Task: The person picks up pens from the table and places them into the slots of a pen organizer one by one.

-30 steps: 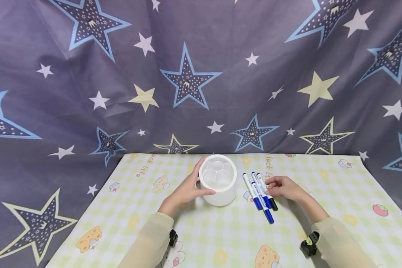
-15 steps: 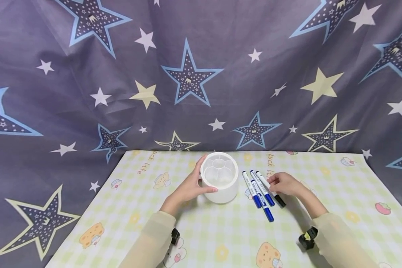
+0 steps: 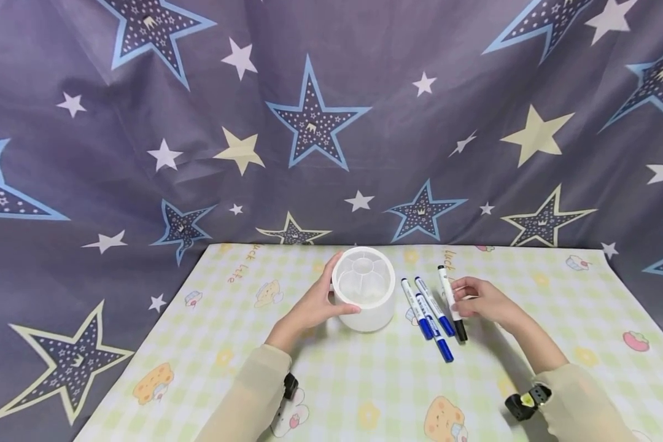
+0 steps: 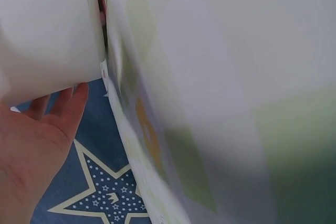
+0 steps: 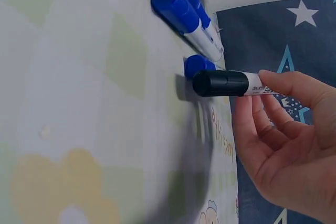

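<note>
A round white pen holder [image 3: 364,316] with inner compartments stands upright in the middle of the table. My left hand [image 3: 312,307] grips it from the left, thumb across the front and fingers round the far side; the left wrist view shows fingers against its wall. With thumb and fingers, my right hand [image 3: 483,301] pinches a black-capped marker [image 3: 450,301]. In the right wrist view its black cap [image 5: 220,83] points away from the hand, off the tabletop. Three blue-capped markers, one of them this marker [image 3: 434,307], lie between the holder and my right hand.
A checked cloth with cartoon prints covers the table [image 3: 221,393]. Behind the far edge hangs a dark curtain [image 3: 331,202] with stars. Each wrist wears a small black camera, such as the right camera [image 3: 525,402].
The black-capped marker has come away from the blue-capped ones, rightward and up, in my right hand's pinch. My left hand keeps its grip on the pen holder. The head view has tilted slightly.
</note>
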`<state>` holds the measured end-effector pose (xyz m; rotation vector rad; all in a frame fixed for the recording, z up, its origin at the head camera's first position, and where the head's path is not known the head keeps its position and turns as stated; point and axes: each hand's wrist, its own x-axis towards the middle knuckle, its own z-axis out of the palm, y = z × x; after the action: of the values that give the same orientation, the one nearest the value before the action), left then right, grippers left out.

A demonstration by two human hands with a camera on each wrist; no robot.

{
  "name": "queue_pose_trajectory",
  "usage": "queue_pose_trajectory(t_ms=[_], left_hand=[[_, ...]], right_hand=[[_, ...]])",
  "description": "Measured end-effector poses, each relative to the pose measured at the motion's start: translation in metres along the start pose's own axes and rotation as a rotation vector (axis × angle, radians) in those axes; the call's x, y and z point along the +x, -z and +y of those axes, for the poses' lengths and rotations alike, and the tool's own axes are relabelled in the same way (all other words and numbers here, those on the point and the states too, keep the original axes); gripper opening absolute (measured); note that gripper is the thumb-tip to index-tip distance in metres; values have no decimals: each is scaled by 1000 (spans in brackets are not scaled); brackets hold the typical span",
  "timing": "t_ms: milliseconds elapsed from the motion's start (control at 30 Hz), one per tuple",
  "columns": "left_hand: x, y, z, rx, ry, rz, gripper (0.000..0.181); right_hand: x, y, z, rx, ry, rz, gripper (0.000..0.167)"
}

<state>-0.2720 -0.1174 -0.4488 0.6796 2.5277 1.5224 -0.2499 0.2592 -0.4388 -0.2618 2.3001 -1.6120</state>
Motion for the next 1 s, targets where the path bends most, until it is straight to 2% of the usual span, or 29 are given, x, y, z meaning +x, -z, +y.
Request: queue_pose_trajectory(t_ms=[167, 700, 1000], left_hand=[[1, 0, 1, 3, -19, 2, 121], [-2, 2, 6, 54, 13, 18, 121], [-2, -1, 2, 33, 10, 24, 121]], right_hand=[[-2, -1, -4, 36, 9, 13, 54], [-4, -11, -25, 61, 79, 111, 54], [-6, -17, -36, 171, 118, 142, 36]])
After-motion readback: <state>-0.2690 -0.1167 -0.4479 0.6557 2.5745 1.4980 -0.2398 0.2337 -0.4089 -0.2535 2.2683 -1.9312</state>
